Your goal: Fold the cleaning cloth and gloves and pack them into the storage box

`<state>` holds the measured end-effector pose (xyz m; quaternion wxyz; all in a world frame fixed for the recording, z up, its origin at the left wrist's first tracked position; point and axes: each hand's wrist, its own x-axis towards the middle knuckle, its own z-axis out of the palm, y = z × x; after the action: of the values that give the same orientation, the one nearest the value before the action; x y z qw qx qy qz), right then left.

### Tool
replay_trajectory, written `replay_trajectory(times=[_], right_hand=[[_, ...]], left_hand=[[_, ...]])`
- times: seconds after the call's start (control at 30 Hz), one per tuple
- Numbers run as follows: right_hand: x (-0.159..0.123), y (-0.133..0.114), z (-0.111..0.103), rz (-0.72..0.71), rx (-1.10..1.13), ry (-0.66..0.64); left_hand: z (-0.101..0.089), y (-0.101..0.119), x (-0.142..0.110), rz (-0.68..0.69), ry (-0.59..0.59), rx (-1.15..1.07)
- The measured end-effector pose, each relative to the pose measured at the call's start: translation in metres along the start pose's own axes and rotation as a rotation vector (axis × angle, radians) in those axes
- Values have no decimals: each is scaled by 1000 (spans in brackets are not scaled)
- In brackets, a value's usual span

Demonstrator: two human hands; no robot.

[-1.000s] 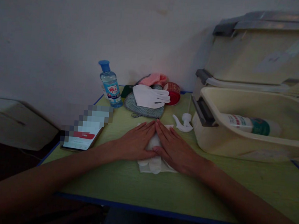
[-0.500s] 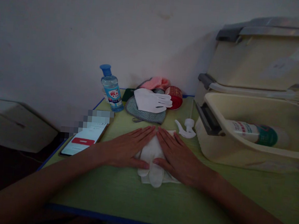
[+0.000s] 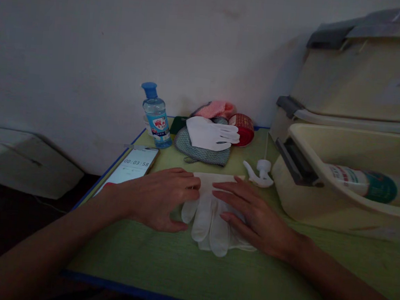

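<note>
White, slightly see-through gloves (image 3: 211, 220) lie flat on the green table (image 3: 136, 256), fingers pointing toward me; whether one or two are stacked I cannot tell. At their left edge is my left hand (image 3: 168, 196), its fingers loosely bent and the thumb held apart. My right hand (image 3: 255, 214) rests over their right side with the fingers spread. Neither hand grasps anything that I can see. Just beyond the right hand lies a white spray pump head (image 3: 261, 173) with its tube.
Behind stand a blue dish-soap bottle (image 3: 156, 119), a white glove (image 3: 211, 134) on a grey mesh cloth (image 3: 199, 154), a pink cloth (image 3: 219, 109) and a red roll (image 3: 245, 130). A phone (image 3: 129, 165) lies left. On the right, a cream bin (image 3: 296, 199) holds a white-green bottle (image 3: 366, 184).
My hands were together in a peak over the gloves; they have drawn apart, left and right, uncovering more of the gloves. The camera view has shifted slightly.
</note>
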<state>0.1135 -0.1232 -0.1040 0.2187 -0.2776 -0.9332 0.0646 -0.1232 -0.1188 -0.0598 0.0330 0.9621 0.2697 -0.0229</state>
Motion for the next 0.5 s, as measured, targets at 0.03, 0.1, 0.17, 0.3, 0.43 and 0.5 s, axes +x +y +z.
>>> replay_trajectory(times=[0.03,0.1,0.17,0.3,0.43,0.5], right_hand=[[0,-2,-1,-28,29,-17],[1,-6,-2,-46,73,-72],[2,-8,-2,-45,91,-129],[3,-10,0,-55,80,-165],[2,-10,1,-69,46,-143],[2,-9,1,-66,28,-117]], left_hand=[[0,1,0,-9,-16,-1],[1,0,1,-20,-31,0],[2,-3,1,-28,-26,4],[6,-12,4,-118,14,68],[10,-17,7,-149,101,82],[12,-15,8,-130,133,70]])
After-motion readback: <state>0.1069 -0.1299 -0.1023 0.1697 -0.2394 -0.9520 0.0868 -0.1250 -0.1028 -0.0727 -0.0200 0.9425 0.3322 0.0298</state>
